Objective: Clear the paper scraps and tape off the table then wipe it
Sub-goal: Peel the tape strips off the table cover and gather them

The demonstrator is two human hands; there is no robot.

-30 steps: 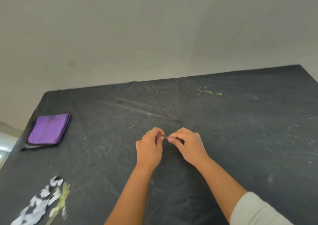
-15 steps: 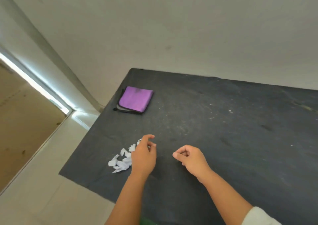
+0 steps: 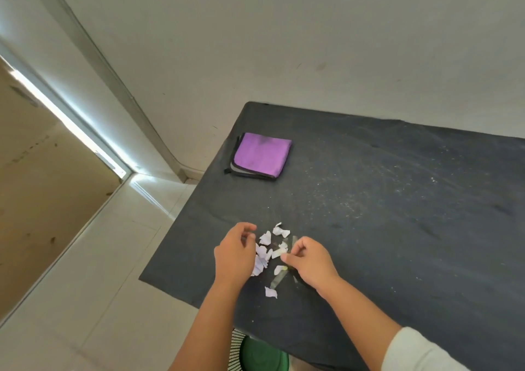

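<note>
A small heap of white paper scraps (image 3: 267,250) lies near the front left corner of the black-covered table (image 3: 397,228). Greenish clear tape strips (image 3: 279,279) lie among them. My left hand (image 3: 234,254) hovers over the left side of the heap, its fingers loosely curled with nothing seen in them. My right hand (image 3: 311,262) is at the heap's right side, where thumb and forefinger pinch the end of a tape piece. One scrap (image 3: 270,292) lies apart, closer to the table's front edge.
A folded purple cloth (image 3: 260,154) on a dark case lies at the back left corner. White specks dust the table's middle. The table's left edge drops to a pale tiled floor (image 3: 99,271). A green object (image 3: 261,355) sits below the front edge.
The view swung left from the table's middle to its front left corner. Both hands moved from pinching together at the centre to the scrap heap, the right hand now on its right side.
</note>
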